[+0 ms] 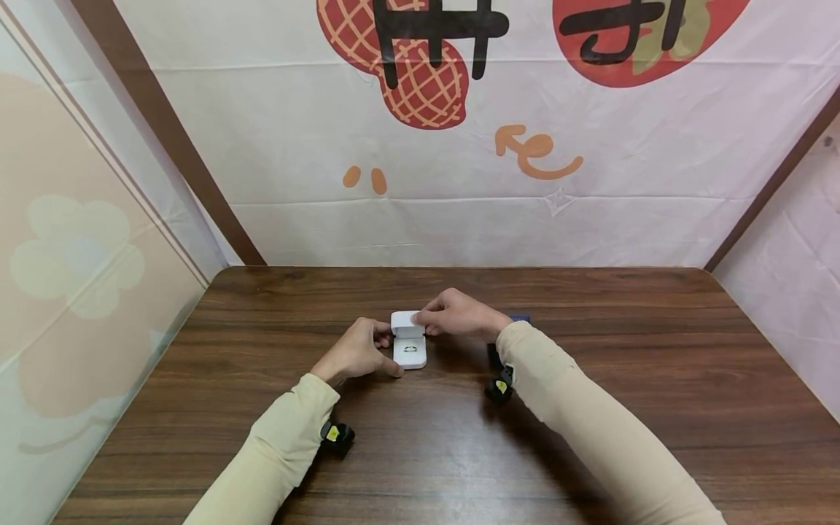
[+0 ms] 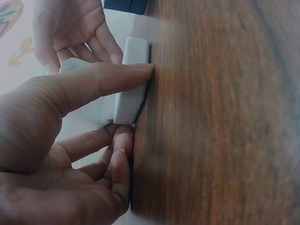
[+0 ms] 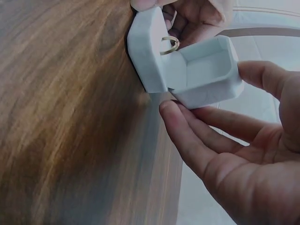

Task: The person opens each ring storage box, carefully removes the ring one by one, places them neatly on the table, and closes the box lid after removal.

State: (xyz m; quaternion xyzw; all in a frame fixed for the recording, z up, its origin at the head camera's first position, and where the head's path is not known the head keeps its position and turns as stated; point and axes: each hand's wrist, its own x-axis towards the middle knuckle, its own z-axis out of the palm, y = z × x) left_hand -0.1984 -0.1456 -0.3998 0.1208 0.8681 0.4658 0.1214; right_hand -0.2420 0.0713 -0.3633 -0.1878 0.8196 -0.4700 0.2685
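Observation:
A small white ring box (image 1: 410, 357) sits on the table with its lid (image 3: 211, 70) raised. In its base a gold-coloured ring (image 3: 170, 45) stands upright in the padding. My left hand (image 1: 359, 350) holds the base from the left, thumb along the front side and the other fingers curled at the back. On the other side my right hand (image 1: 461, 315) pinches the lid, thumb on its top edge and fingers behind it near the hinge.
Partly hidden behind the right wrist, a dark blue object (image 1: 520, 319) lies on the brown wooden table (image 1: 420, 445). Beyond the table's far edge hangs a white printed curtain (image 1: 295, 146).

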